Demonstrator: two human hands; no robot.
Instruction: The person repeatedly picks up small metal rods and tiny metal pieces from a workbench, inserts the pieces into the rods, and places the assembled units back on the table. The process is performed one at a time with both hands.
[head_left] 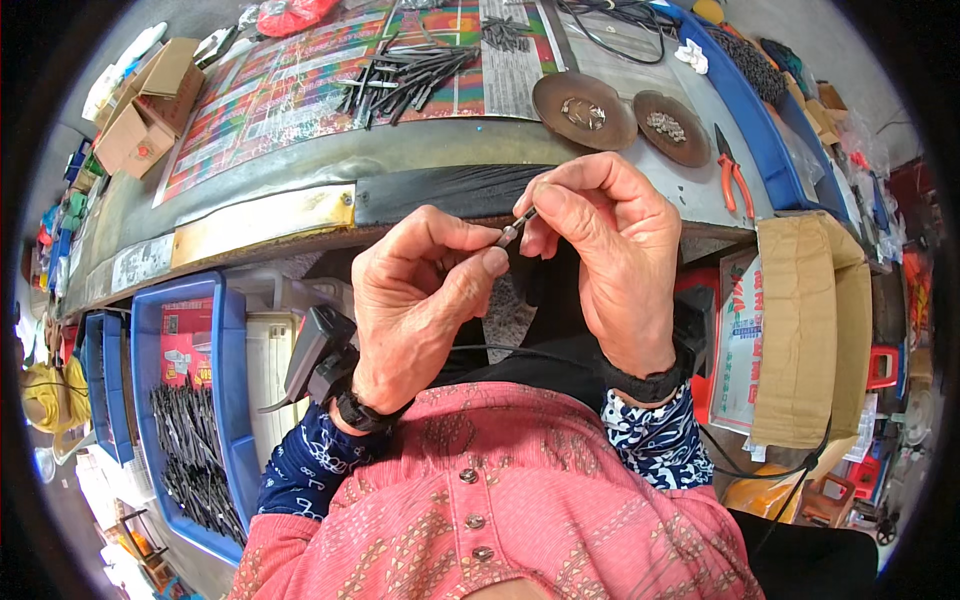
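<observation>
In front of my chest, above the table's near edge, my left hand pinches a small greyish sleeve-like piece between thumb and forefinger. From the other side, my right hand has thumb and forefinger closed on a thin dark rod. Rod and small piece meet end to end between the two hands; whether one sits inside the other I cannot tell. Beyond my fingers lies a loose pile of slim black parts on the table. Two round brown dishes hold small pieces.
Red-handled pliers lie at the table's right, near a long blue tray. At lower left, a blue bin holds many black parts. A cardboard box stands far left, and a brown carton is beside me at right.
</observation>
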